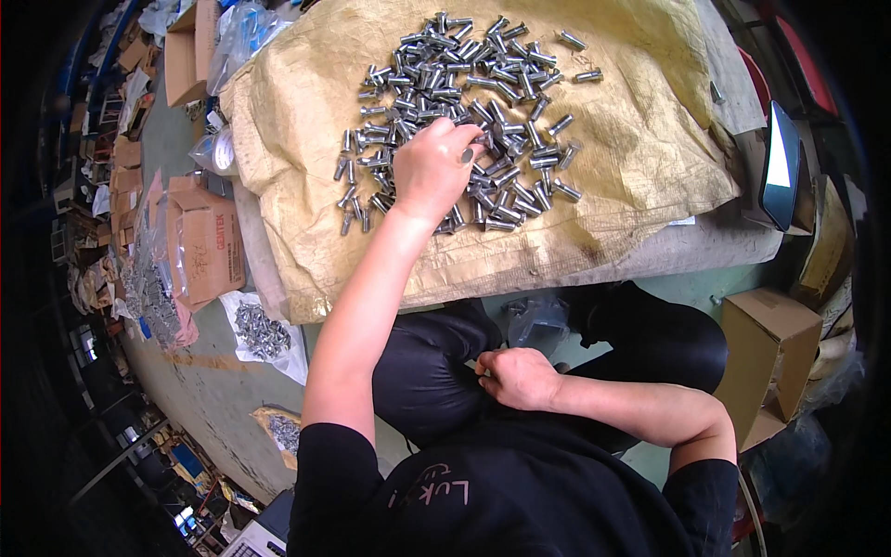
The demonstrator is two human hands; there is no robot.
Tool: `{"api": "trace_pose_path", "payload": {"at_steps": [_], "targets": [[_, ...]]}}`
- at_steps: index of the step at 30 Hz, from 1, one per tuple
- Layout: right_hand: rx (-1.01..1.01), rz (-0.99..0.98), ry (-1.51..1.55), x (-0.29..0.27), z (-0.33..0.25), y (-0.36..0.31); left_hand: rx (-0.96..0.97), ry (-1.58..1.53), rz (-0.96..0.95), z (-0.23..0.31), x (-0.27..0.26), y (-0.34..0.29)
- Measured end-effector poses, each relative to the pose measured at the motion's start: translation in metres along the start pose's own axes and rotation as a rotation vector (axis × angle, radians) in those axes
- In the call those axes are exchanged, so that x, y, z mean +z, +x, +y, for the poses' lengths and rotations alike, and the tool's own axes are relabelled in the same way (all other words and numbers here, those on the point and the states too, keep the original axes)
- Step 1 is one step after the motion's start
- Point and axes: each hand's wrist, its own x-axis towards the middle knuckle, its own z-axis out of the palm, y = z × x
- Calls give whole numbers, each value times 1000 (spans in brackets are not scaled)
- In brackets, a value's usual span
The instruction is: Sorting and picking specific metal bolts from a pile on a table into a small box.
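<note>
A heap of short, shiny bolt-like metal pieces [436, 79], each a cylinder with a wider end, lies on a yellow woven sheet [640, 121]. My left hand [432, 172] is over the near part of the heap. Its thumb and fingers pinch one of these pieces [467, 157], whose round end faces up. Lower down, my right hand [522, 378] is above my lap beside my dark trouser leg, its fingers curled closed. Whatever may be inside those fingers is hidden.
Left of the table, a cardboard box [202, 243] stands near a white bag of small metal parts [263, 332]. Another open carton [770, 334] is on the right, below a dark tablet-like panel [781, 167]. A tape roll [223, 151] sits by the sheet's left edge.
</note>
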Motion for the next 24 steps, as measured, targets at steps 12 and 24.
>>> {"api": "trace_pose_path", "payload": {"at_steps": [12, 24], "targets": [[8, -11, -12, 0, -2, 2, -14, -117, 183, 7, -23, -17], [13, -13, -4, -1, -1, 0, -592, -1341, -104, 11, -44, -35]]}}
